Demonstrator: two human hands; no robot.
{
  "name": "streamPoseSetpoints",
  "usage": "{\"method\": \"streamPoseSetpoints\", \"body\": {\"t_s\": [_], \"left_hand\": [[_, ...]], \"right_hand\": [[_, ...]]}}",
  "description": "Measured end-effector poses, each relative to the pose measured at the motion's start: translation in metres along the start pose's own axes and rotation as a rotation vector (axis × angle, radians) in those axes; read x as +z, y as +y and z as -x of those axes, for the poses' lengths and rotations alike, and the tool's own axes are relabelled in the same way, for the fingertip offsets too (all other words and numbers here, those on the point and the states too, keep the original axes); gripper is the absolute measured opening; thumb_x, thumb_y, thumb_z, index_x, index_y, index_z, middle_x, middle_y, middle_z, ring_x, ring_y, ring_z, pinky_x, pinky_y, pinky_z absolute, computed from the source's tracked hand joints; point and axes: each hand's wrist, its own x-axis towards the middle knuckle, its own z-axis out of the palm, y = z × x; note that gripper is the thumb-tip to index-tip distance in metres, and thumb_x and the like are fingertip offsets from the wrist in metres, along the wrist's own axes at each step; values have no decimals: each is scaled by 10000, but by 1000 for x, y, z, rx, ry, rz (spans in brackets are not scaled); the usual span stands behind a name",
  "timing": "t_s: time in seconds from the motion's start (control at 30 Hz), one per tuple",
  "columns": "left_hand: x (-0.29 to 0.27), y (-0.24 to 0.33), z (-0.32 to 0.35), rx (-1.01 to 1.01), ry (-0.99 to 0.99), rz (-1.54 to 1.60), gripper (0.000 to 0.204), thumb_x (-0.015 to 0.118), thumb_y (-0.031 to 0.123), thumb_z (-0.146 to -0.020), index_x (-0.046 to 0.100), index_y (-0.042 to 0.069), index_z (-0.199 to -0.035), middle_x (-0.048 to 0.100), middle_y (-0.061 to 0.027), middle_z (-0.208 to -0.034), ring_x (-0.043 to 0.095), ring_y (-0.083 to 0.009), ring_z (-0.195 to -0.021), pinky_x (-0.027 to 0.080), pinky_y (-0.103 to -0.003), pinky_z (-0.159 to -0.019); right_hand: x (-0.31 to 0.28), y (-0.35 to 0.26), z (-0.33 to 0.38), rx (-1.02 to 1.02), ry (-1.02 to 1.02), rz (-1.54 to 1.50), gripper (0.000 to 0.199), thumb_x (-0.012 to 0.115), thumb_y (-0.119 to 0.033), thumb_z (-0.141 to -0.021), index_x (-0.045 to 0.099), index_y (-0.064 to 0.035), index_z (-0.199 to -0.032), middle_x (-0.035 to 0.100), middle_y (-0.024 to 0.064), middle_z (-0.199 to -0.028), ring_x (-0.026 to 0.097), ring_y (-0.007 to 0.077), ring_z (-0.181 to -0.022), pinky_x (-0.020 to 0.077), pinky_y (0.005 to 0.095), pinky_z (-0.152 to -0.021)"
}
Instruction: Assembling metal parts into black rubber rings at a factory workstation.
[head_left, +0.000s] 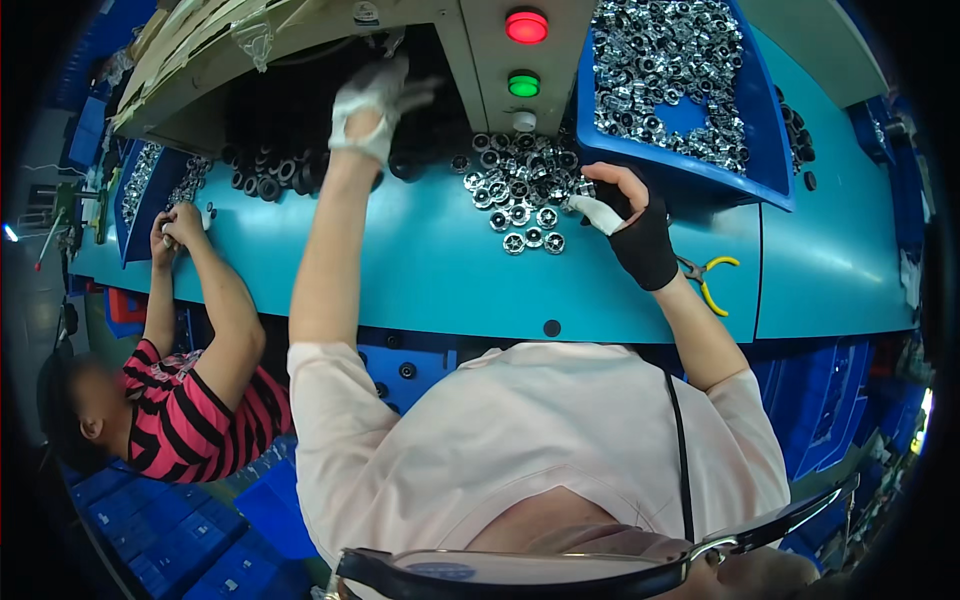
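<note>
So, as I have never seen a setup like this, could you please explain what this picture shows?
There is no robot: a wide camera worn on a person's head looks down at their own hands, so straight edges look bent. The blurred, white-gloved left hand reaches into the dark opening of a machine with a red light and a green light. The black-gloved right hand is beside a pile of shiny round parts. I cannot tell whether either holds anything. The blue-green table also carries black round pieces, yellow-handled pliers and a blue bin of shiny parts. A co-worker is at the left.
</note>
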Motion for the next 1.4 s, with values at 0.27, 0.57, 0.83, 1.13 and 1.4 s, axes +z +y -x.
{"method": "streamPoseSetpoints", "body": {"t_s": [0.27, 0.57, 0.83, 1.13, 1.4], "left_hand": [[14, -57, 108, -342, -237, 476, 226, 637, 158, -839, 575, -8, -979, 609, -156, -1015, 634, -347, -870, 558, -393, -753], [39, -68, 122, -434, -292, 589, 324, 581, 158, -887, 495, 19, -1166, 617, -129, -1023, 641, -253, -916, 573, -337, -765], [39, -77, 118, -435, -328, 634, 386, 571, 171, -896, 463, 8, -1228, 595, -138, -1080, 632, -271, -949, 574, -351, -788], [42, -72, 120, -461, -277, 626, 418, 643, 163, -838, 500, 15, -1201, 585, -127, -1069, 618, -240, -953, 596, -327, -741], [41, -75, 121, -457, -282, 637, 443, 649, 189, -838, 488, 8, -1210, 584, -128, -1065, 625, -246, -927, 591, -322, -736]], "right_hand": [[17, -7, -4, -216, -32, 128, 329, 702, -40, -751, 613, -34, -1068, 624, 113, -1013, 608, 194, -871, 474, 285, -774], [17, -1, 1, -243, -22, 111, 372, 703, -11, -731, 605, -38, -1088, 608, 121, -1031, 611, 210, -910, 478, 289, -800], [17, -3, 2, -251, -18, 55, 333, 676, 7, -747, 612, -33, -1072, 612, 116, -1016, 608, 209, -905, 477, 292, -797], [17, 1, 2, -288, -49, 41, 296, 663, 18, -756, 623, -31, -1045, 610, 103, -971, 599, 189, -852, 474, 283, -754], [20, 2, 4, -227, -26, 6, 344, 691, 2, -740, 608, -25, -1073, 610, 108, -993, 596, 179, -845, 472, 277, -756]]}}
